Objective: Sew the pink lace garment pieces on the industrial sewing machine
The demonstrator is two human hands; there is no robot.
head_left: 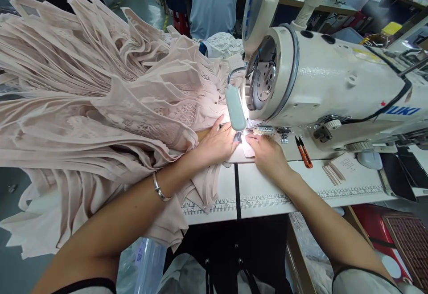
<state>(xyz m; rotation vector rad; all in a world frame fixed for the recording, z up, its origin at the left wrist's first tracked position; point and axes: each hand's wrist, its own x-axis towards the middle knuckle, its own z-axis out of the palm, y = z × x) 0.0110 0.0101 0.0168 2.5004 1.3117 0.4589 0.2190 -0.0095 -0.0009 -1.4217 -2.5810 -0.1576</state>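
My left hand (217, 144) lies flat with its fingers stretched out at the left of the presser foot (238, 137), on the edge of a pale pink garment (210, 111). My right hand (271, 156) is closed at the right of the foot, thumb and forefinger pressed together beside a small pale piece (248, 150); what the fingertips hold is too small and glaring to make out. Both hands rest at the bed of a white sewing machine (334, 75). A lit pale green lamp (236, 107) hangs over the needle area and partly hides it.
A large heap of pale pink lace-trimmed garments (100, 84) covers the left side and hangs over the table edge. Orange-handled thread snips (303, 152), paper tags (341, 168) and a dark phone-like object (397, 173) lie right. A printed ruler (267, 200) runs along the front. A person in blue (214, 4) is beyond.
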